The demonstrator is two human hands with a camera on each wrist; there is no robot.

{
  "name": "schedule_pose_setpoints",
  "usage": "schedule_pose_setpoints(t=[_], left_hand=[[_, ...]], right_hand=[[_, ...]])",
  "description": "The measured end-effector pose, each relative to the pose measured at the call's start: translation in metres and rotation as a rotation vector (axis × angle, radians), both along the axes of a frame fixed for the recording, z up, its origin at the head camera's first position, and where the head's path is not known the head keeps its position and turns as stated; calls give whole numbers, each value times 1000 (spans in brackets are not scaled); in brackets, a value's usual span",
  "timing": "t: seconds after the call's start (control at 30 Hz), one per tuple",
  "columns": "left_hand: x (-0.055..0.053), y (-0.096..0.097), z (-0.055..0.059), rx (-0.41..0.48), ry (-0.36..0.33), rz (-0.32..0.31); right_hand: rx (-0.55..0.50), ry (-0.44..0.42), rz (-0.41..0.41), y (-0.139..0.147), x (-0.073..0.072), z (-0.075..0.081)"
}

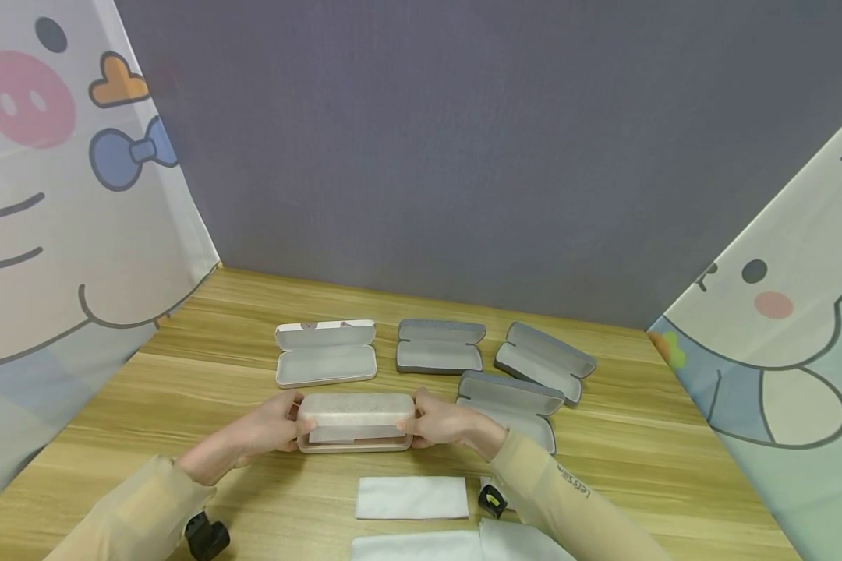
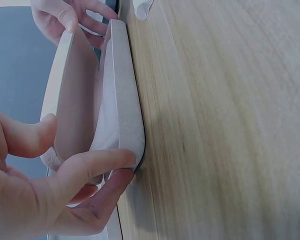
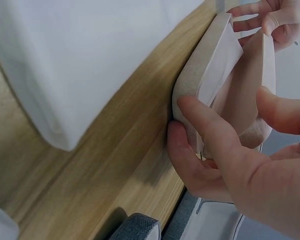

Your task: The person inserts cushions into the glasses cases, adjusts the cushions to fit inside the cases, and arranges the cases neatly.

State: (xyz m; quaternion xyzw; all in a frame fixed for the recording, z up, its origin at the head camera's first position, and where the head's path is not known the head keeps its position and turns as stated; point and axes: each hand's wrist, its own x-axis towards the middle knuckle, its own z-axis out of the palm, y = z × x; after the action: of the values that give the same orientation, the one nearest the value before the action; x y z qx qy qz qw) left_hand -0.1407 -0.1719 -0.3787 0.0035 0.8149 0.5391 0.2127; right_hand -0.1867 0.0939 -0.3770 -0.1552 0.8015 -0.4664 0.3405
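Observation:
A pale beige glasses case [image 1: 356,405] lies on the wooden table with its lid partly lowered. Inside it a folded white cloth [image 1: 340,434] shows through the gap under the lid. My left hand [image 1: 272,425] grips the left end, its thumb by the lid and fingers curled on the base, as the left wrist view shows at the case's base [image 2: 127,95]. At the opposite end my right hand [image 1: 447,422] holds the case the same way; the right wrist view shows index and other fingers against the base corner [image 3: 187,100].
Behind stand an open white case [image 1: 326,365] and an open grey case [image 1: 440,356]. Two more open grey cases, one farther back [image 1: 543,360] and one nearer [image 1: 512,393], lie at the right. Folded white cloths [image 1: 412,499] lie in front. A grey panel [image 1: 421,156] closes the back.

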Motion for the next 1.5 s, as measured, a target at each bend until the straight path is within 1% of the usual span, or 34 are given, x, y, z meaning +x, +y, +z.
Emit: schedule_pose_setpoints(t=[0.2,0.43,0.9,1.1,1.33,1.5], left_hand=[[0,0,-1,-5,1,-3],[1,1,0,-30,5,14],[4,6,-1,-46,23,47],[6,6,-2,-67,56,52],[7,8,-4,-109,117,62],[8,9,-4,-151,152,51]], right_hand=[[-6,1,-3,0,1,-1],[-8,15,10,-2,1,-4],[57,89,-25,-3,8,-2],[53,112,-24,-4,9,-2],[49,138,-22,-5,12,-2],[84,162,-30,-6,13,-2]])
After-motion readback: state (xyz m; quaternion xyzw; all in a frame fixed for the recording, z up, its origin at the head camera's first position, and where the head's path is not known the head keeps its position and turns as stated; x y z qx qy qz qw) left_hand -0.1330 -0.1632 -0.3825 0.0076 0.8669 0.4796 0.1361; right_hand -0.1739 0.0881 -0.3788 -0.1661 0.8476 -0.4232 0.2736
